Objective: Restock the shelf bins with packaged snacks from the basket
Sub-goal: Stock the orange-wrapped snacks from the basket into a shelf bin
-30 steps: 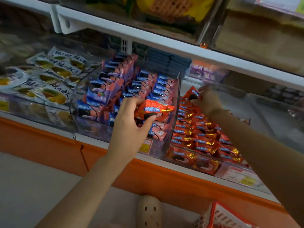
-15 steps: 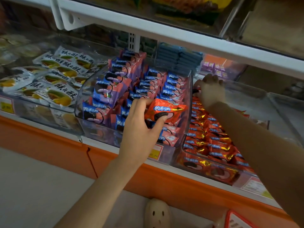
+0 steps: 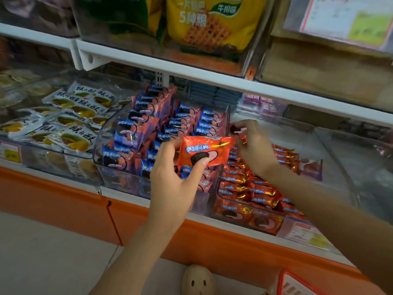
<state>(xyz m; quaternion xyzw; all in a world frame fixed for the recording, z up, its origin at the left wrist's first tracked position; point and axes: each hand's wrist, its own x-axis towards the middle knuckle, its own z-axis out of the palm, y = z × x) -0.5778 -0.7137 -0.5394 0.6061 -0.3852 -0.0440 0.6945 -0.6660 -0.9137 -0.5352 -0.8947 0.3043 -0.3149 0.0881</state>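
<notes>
My left hand [image 3: 172,177] grips a red cookie packet [image 3: 205,150] between thumb and fingers, held above the divider between two clear bins. My right hand [image 3: 254,145] pinches another red packet [image 3: 236,129] over the back of the right bin [image 3: 240,206], which holds several red packets [image 3: 255,191]. The middle bin [image 3: 119,175] holds blue and pink cookie packets [image 3: 136,128]. A red-rimmed basket [image 3: 297,284] shows at the bottom right corner; its contents are out of view.
White packets with a yellow pastry picture [image 3: 70,116] fill the left bin. A white shelf edge [image 3: 191,69] runs above, with large yellow bags [image 3: 212,24] on it. An orange base panel [image 3: 63,201] runs below the bins. A beige shoe [image 3: 197,281] stands on the floor.
My left hand has lifted its red packet up and to the right, toward the right bin. My right hand has drawn back slightly from the bin's rear, now showing a red packet pinched in its fingers.
</notes>
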